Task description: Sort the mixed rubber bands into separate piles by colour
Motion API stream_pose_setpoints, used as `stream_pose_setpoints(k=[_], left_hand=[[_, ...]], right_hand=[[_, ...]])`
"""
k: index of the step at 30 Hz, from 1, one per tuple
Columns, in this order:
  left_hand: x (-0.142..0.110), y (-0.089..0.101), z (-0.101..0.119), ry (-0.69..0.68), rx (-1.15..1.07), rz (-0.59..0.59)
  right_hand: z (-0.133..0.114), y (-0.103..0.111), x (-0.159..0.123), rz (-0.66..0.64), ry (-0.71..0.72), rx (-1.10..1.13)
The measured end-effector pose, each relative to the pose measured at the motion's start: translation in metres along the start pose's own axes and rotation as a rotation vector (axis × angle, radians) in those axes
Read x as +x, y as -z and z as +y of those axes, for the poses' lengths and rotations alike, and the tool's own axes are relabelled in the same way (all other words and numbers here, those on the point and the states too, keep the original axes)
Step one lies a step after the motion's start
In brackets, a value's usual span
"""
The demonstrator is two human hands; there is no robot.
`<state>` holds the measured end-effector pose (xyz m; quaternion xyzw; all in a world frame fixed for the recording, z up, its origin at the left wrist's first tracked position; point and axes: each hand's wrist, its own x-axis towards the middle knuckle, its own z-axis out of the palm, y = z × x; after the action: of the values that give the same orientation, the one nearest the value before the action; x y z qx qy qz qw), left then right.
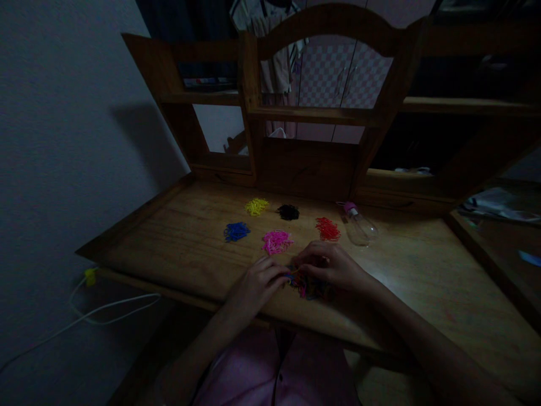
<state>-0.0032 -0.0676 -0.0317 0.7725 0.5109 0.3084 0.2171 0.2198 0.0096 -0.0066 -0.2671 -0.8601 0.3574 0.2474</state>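
Note:
A mixed heap of small coloured rubber bands (313, 288) lies near the front edge of the wooden desk. From the left, my left hand (260, 280) reaches in with thumb and fingers closed at a blue strand on the heap's edge. Over the top of the heap, my right hand (327, 264) bends its fingers into a pinch, with a thin orange band at the tips. Just beyond my hands is a pink pile (276, 241). Around it are a blue pile (236, 231), a yellow pile (256, 206), a black pile (288, 212) and a red pile (327, 229).
A clear bulb-shaped bottle (360, 228) with a pink cap lies on its side right of the red pile. Wooden shelving (306, 163) rises along the desk's back. A white cable (114, 307) with a yellow end hangs at the left. The room is dim.

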Motion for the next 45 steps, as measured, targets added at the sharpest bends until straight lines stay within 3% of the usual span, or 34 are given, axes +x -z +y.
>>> stream_pose_setpoints(k=[8, 16, 24, 32, 45], left_hand=[[-0.004, -0.002, -0.008, 0.009, -0.038, 0.081], [0.0, 0.001, 0.006, 0.145, -0.231, 0.188], [0.002, -0.001, 0.005, 0.327, -0.606, 0.14], [0.005, -0.008, 0.002, 0.318, -0.657, 0.146], [0.009, -0.001, 0.013, 0.347, -0.75, 0.093]], right_hand=[[-0.002, -0.01, 0.0, -0.012, 0.096, -0.099], [-0.01, -0.009, 0.0, 0.007, 0.131, -0.118], [-0.011, -0.009, 0.001, 0.025, 0.15, -0.093], [-0.007, -0.009, 0.001, 0.053, 0.155, -0.05], [-0.006, -0.007, 0.001, 0.151, 0.145, -0.06]])
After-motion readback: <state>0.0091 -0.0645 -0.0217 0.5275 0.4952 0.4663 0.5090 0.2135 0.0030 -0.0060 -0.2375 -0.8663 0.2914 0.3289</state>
